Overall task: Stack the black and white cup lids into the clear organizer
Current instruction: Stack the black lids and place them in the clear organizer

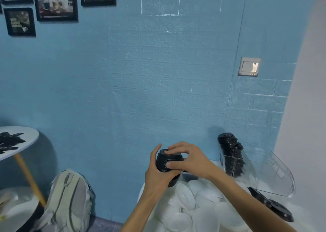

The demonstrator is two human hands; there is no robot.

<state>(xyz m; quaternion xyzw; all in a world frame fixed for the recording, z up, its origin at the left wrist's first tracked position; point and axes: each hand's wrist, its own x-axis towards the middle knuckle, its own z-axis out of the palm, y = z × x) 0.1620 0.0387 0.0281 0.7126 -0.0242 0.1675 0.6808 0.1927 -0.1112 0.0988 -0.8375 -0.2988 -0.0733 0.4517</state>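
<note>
Black lids (165,163), ribbed and nested into a short round stack, sit in my left hand (157,175), fingers wrapped around the side. My right hand (188,158) pinches the top lid's rim. Below lies a heap of smooth white lids (192,201). To the right, the clear organizer (275,177) holds another black stack (231,154).

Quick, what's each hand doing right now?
Left hand: closed around a stack of black lids, holding it from below.
Right hand: fingers closed on the top of the same stack.
</note>
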